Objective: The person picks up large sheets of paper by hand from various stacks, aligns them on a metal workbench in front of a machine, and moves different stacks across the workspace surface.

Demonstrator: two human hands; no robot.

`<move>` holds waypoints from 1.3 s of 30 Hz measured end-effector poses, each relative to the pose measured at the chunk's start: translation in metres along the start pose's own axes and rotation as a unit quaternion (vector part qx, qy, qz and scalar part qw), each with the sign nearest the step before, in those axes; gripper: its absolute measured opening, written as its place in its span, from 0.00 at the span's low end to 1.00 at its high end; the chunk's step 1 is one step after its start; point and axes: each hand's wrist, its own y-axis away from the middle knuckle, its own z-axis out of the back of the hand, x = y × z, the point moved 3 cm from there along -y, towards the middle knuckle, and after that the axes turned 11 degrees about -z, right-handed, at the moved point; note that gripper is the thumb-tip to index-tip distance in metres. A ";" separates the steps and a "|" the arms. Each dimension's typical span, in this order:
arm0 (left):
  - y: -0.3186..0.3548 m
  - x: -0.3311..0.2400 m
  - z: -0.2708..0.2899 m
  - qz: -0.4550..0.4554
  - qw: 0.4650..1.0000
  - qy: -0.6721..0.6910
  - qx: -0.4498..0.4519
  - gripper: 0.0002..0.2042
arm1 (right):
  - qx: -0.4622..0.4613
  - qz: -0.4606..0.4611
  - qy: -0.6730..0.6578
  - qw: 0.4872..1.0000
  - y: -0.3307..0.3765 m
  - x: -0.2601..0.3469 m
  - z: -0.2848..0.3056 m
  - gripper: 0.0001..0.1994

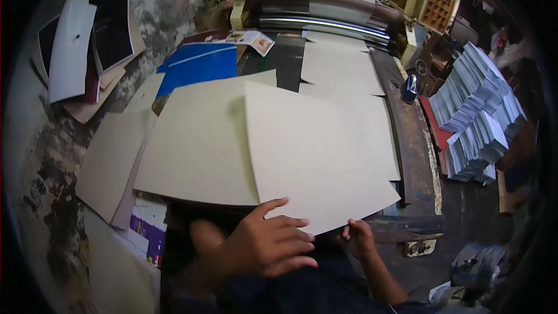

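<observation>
A large cream sheet of board [314, 157] lies tilted in front of me, its near edge over the front of a machine bed. My left hand [273, 241] is at that sheet's near left corner, fingers spread and overlapping the edge. At the near edge further right, my right hand [358, 238] is closed, thumb and fingers pinching the sheet's border. Under the sheet's left side rests a cream stack of board [197, 139]. Beyond it, overlapping cream sheets [340, 67] run in a row toward a shiny metal roller [325, 21] at the back.
A blue sheet [200, 68] and a printed page [253, 40] lie at the back left. More boards [113, 163] lean at the left. A dark metal rail [410, 139] with a blue padlock-like object [410, 89] borders the right. Stacked paper bundles [476, 104] stand beyond it.
</observation>
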 end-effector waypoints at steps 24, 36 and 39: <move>-0.051 -0.044 0.026 -0.119 0.936 -0.305 0.128 0.22 | -0.110 -0.242 -0.154 0.952 0.076 -0.057 -0.009 0.08; 0.095 0.135 -0.023 0.346 0.919 -0.179 0.062 0.35 | -0.088 -0.122 -0.095 0.984 0.020 -0.033 0.005 0.15; 0.098 0.112 -0.017 0.278 0.935 -0.180 0.127 0.39 | -0.087 -0.098 -0.098 0.987 0.006 -0.022 0.006 0.17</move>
